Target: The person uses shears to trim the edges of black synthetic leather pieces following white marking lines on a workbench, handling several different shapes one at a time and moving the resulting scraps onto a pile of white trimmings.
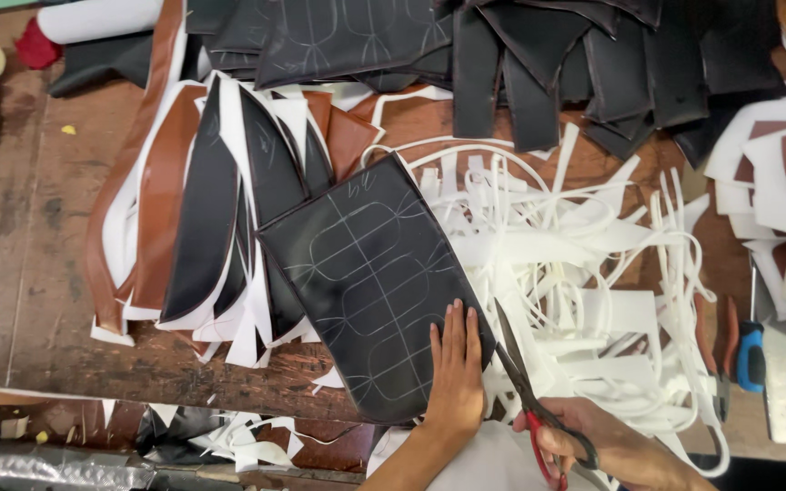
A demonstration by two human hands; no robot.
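Note:
A black leather-like panel [366,273] with chalk outlines drawn on it lies tilted on the wooden table. My left hand [457,373] presses flat on the panel's lower right corner, fingers together. My right hand [607,447] grips red-handled scissors [525,382] at the bottom right. Their blades are slightly parted and point up toward the panel's right edge, just beside my left fingers.
A tangle of white trimmed strips [584,255] fills the table right of the panel. Curved black and brown cut pieces [202,209] lie stacked at left. More black panels [539,55] pile up at the back. A blue-handled tool [751,350] lies at right.

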